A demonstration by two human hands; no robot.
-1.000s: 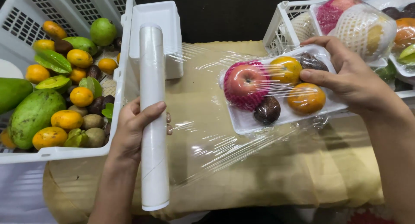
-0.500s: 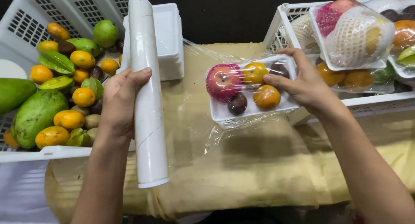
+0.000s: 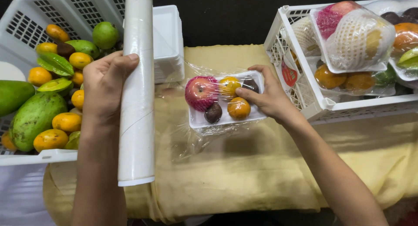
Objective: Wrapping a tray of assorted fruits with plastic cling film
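Note:
My left hand (image 3: 105,84) grips a long white roll of cling film (image 3: 136,99), held raised and nearly upright in the picture. A clear sheet of film (image 3: 176,117) runs from the roll to a small white foam tray (image 3: 226,118). The tray carries a red apple in pink netting (image 3: 200,92), two oranges and two dark fruits, with film over them. My right hand (image 3: 270,95) holds the tray's right end, thumb on top, over the yellow cloth (image 3: 244,173).
A white crate (image 3: 26,16) at left holds loose mangoes, oranges and green fruit. A stack of empty foam trays (image 3: 169,43) sits behind the roll. A second white crate (image 3: 313,99) at right holds wrapped fruit trays.
The left hand lifted the roll up and away from me. The right hand brought the tray leftward and lower, toward the cloth's middle, and the film between them slackened.

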